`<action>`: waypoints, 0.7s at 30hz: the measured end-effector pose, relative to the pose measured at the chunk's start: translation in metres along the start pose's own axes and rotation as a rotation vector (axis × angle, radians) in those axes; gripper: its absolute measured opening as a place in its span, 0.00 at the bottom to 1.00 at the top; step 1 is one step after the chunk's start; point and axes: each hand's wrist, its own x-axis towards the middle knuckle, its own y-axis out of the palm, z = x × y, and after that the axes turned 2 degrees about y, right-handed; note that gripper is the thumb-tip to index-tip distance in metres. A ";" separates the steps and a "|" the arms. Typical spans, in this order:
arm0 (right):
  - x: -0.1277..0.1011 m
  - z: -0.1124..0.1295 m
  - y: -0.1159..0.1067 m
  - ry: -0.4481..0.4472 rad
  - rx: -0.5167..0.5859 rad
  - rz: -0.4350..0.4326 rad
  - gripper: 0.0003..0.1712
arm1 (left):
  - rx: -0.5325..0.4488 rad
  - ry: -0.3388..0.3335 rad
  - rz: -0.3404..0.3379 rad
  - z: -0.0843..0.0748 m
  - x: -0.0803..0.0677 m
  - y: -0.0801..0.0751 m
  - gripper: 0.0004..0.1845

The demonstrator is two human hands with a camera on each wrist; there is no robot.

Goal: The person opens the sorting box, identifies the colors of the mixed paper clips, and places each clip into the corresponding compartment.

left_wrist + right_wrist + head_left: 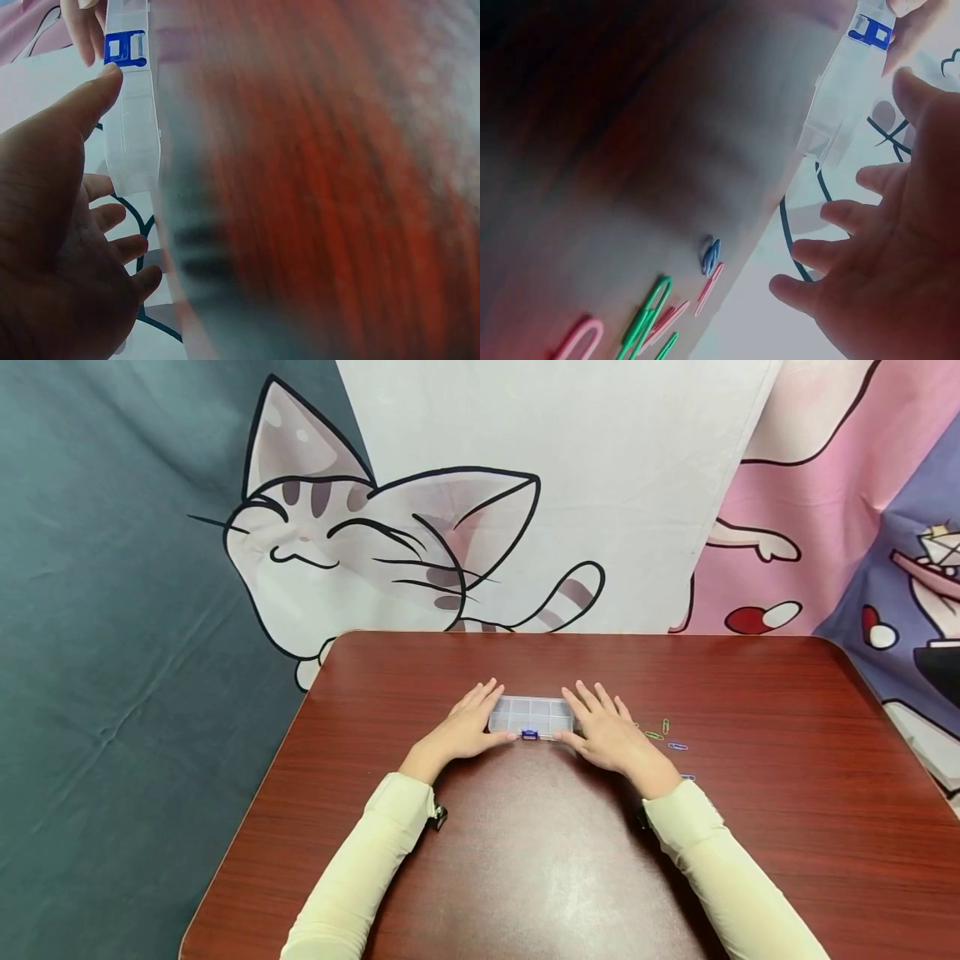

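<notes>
A clear plastic compartment box (531, 717) with a blue latch (529, 735) lies closed on the table. My left hand (468, 727) rests along its left end, fingers straight and thumb at the front edge; in the left wrist view the thumb tip (112, 71) overlaps the box just beside the latch. At the right end is my right hand (606, 732), its fingers spread and its thumb pointing toward the front edge. From the right wrist, these fingers (847, 216) appear stretched out, with a gap between them and the box.
Several paperclips lie right of my right hand, among them a green paperclip (666, 726) and a blue paperclip (678, 746). Pink paperclips (667, 326) show in the right wrist view. The brown table (420, 660) ends at a cloth with a cartoon cat (307, 543).
</notes>
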 end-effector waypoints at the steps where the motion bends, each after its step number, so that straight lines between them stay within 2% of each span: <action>1: 0.001 0.000 0.001 0.000 -0.003 0.009 0.45 | 0.000 -0.004 0.005 0.001 0.000 0.000 0.52; 12: 0.008 0.004 0.003 0.003 -0.005 0.102 0.51 | 0.030 -0.008 0.029 0.004 0.003 0.002 0.51; 16: 0.010 0.006 0.004 -0.013 -0.009 0.086 0.51 | 0.046 0.003 0.029 0.004 0.005 0.003 0.51; 21: 0.011 0.008 0.005 -0.052 -0.027 0.052 0.46 | 0.057 -0.001 0.028 0.003 0.006 0.003 0.50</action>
